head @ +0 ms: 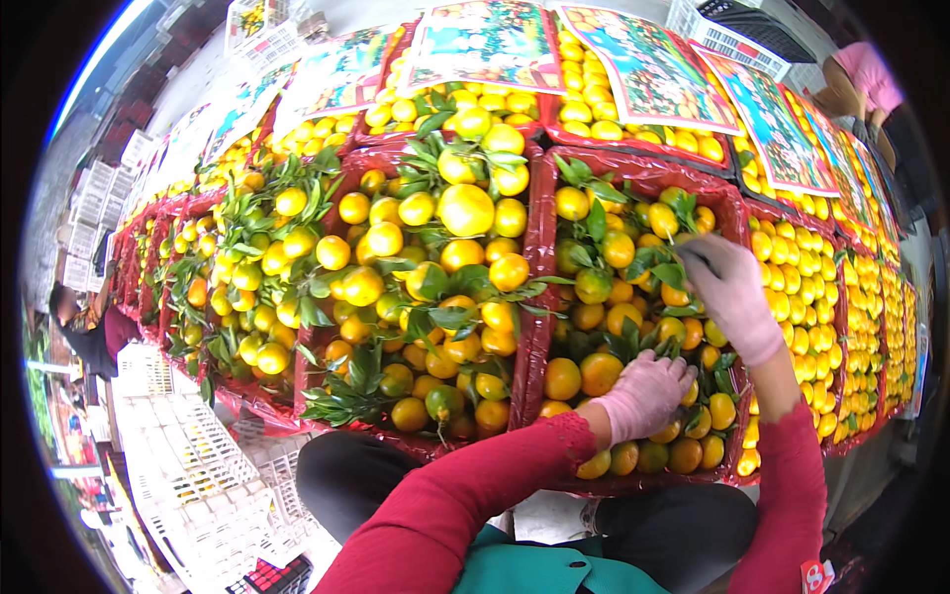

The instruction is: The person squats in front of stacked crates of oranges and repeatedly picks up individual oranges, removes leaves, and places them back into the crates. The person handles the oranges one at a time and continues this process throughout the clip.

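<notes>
Orange and yellow-green citrus fruit [601,373] with leafy stems lie in a crate lined with red plastic film [536,297] in front of me. My left hand [649,392], in a pale pink glove, rests palm down on fruit and leaves near the crate's lower middle; whether its fingers grip one is hidden. Above it to the right, my right hand [716,286], in a pink glove with greyish fingertips, is bent over the leaves. A thin pale tip shows at its fingers, too small to name. Just left, another lined crate holds loose leafy citrus fruit [465,210].
Crates of neatly rowed fruit [794,297] stand at the right. Printed sheets [486,44] cover the far crates. White plastic crates [178,460] are stacked at lower left. One person [93,327] is at the far left, another [865,78] at the upper right.
</notes>
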`<move>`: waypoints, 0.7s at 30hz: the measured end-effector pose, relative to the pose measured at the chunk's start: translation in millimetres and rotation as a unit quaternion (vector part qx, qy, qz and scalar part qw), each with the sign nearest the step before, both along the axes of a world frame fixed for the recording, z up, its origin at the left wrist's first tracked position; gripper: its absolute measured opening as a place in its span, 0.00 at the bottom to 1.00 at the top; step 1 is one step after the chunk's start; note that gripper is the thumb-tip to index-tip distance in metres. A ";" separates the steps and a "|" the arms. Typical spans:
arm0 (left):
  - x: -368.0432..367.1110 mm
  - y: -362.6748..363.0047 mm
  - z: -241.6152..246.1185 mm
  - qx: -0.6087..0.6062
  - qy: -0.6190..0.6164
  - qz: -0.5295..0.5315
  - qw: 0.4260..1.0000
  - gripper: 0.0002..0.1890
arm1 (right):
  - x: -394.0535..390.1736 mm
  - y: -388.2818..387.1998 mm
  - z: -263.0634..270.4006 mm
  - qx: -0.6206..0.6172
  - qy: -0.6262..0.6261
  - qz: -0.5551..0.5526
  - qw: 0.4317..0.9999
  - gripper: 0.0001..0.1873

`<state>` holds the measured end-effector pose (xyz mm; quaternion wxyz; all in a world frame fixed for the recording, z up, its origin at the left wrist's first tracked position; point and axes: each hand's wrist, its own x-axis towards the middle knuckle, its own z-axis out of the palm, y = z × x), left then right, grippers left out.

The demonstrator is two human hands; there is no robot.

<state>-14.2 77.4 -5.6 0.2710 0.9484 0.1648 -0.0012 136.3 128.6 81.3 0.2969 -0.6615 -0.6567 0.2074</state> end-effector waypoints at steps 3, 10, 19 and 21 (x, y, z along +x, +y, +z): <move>5.0 -3.7 -9.4 0.019 0.026 -0.022 0.999 0.30 | -88.8 80.6 -3.9 0.155 -0.068 0.198 0.965 0.13; 9.1 -12.0 -24.6 0.005 -0.015 -0.013 1.000 0.28 | -232.5 170.6 -24.1 0.172 -0.113 0.254 0.945 0.12; -1.4 -23.1 -33.0 0.018 -0.028 0.003 0.999 0.29 | -313.3 176.9 -53.7 0.129 -0.346 0.246 0.896 0.24; -3.0 -21.9 -33.6 0.017 -0.040 0.016 0.999 0.29 | -328.8 165.0 -61.5 0.166 -0.267 0.293 0.903 0.22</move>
